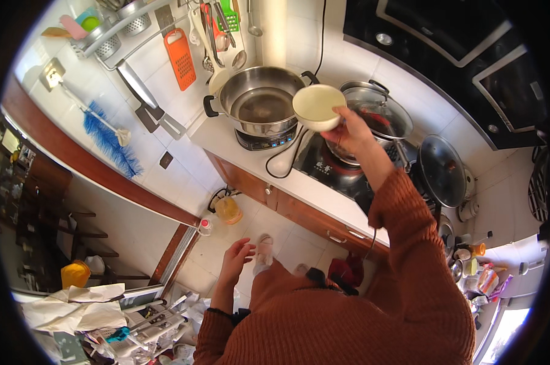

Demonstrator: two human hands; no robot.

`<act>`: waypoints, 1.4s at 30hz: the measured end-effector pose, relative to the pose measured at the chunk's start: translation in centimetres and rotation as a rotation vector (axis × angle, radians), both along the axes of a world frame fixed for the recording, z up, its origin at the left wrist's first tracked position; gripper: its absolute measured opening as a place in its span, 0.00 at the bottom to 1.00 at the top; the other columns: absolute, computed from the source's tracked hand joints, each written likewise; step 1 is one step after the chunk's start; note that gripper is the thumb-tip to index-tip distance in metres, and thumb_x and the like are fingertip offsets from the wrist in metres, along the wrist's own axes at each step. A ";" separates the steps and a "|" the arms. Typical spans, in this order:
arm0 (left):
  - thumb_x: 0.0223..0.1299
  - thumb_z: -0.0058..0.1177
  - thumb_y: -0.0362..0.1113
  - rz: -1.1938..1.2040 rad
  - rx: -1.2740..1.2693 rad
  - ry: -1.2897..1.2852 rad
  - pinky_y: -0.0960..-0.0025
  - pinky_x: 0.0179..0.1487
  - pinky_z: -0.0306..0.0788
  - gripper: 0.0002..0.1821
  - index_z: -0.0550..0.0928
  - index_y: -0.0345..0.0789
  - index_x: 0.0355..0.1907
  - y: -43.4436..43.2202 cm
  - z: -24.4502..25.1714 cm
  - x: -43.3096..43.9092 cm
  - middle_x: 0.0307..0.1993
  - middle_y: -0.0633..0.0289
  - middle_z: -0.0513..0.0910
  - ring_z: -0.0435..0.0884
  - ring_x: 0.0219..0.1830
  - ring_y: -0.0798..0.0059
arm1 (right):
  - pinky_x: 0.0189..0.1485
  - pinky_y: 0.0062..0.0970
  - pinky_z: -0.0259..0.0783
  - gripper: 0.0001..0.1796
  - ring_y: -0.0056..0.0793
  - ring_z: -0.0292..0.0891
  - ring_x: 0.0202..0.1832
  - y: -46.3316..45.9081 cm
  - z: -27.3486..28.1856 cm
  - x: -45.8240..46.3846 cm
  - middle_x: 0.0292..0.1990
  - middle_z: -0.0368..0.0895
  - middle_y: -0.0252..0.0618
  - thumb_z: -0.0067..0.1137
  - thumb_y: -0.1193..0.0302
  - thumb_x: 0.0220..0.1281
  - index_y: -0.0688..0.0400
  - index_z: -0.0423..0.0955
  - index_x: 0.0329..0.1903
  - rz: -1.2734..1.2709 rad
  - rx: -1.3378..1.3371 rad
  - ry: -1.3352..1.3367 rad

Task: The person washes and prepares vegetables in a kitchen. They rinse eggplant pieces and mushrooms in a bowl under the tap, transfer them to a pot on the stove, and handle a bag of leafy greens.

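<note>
My right hand point(352, 132) grips the rim of a pale bowl point(318, 105) from its right side. The bowl is held in the air between two pots; whether it has liquid in it I cannot tell. To its left, a wide two-handled steel pot point(263, 121) with liquid in the bottom stands on a small induction cooker point(261, 141). Under my right forearm sits another steel pot point(343, 153), topped by a glass lid point(400, 112); something red shows through the glass. My left hand point(237, 260) hangs low above the floor, holding nothing, its fingers loosely bent and apart.
A black cord point(275, 175) loops over the white counter point(320, 196). Overhead juts a black range hood point(439, 59). A second lid point(441, 169) stands tilted at the right. Utensils and an orange grater point(180, 59) hang on the wall. An oil jug point(229, 211) rests on the floor.
</note>
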State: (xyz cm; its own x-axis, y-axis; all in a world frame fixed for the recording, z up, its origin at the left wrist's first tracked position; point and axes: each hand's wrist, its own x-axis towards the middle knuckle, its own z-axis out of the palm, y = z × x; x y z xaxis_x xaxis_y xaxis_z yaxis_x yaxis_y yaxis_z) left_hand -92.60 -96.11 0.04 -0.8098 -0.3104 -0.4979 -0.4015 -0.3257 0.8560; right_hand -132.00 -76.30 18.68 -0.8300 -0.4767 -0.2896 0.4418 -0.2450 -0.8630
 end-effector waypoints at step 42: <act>0.74 0.49 0.41 -1.237 -0.040 -0.072 0.77 0.41 0.73 0.16 0.75 0.38 0.59 12.3 2.2 -10.6 0.43 0.64 0.82 0.79 0.39 0.80 | 0.41 0.35 0.80 0.34 0.33 0.77 0.47 20.4 -5.0 44.7 0.51 0.75 0.46 0.64 0.62 0.58 0.63 0.62 0.63 -1.146 0.011 -0.234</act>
State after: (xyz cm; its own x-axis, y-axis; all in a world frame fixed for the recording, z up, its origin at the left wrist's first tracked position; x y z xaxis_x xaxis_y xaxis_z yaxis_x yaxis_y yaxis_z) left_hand -103.16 -83.77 2.23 -0.5402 0.6272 -0.5611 -0.4668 0.3314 0.8199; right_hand -87.28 -55.88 13.63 -0.6987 0.5197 -0.4917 0.1159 -0.5960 -0.7946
